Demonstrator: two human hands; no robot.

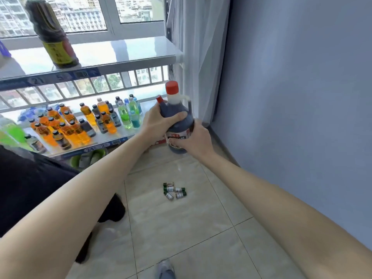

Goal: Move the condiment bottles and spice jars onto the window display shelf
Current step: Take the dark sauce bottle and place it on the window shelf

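Note:
I hold a large dark sauce jug [178,115] with a red cap and a white handle in both hands, off the floor by the shelf's right end. My left hand [159,122] wraps its shoulder from the left. My right hand [194,140] grips the labelled lower body. A smaller red cap [160,100] shows just behind my left hand; I cannot tell what it belongs to. A tall dark bottle [53,35] with a yellow label stands on the upper window shelf [124,55]. Several small green-capped spice jars [174,191] lie on the tiled floor.
The lower shelf [112,140] carries several orange, green and blue drink bottles. A white curtain [197,63] hangs at the shelf's right end, beside a blue-grey wall [291,97]. A green basin [90,158] sits under the shelf. My shoe [166,268] shows at the bottom.

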